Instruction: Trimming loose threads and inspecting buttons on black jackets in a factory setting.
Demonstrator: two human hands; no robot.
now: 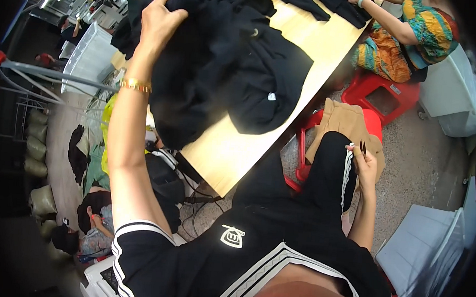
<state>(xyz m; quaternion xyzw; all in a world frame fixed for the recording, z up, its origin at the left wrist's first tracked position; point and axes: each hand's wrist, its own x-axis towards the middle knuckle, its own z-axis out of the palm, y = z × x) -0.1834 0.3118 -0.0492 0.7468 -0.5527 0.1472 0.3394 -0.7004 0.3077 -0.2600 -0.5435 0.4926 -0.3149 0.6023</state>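
Note:
A heap of black garments covers much of the pale wooden table in front of me, its folds hanging close to the near edge. My left hand is stretched out to the heap's far left part, thumb and fingers closed on the black cloth. A small white tag shows on the piece at the right. Low beside my right thigh, away from the table, my right hand holds a pair of small dark thread snips, two pointed tips upward.
Across the table's far right, a person in a patterned outfit handles black cloth. Red plastic stools stand at the right, one with brown cloth. White bins stand right and far left. Another person sits low at left.

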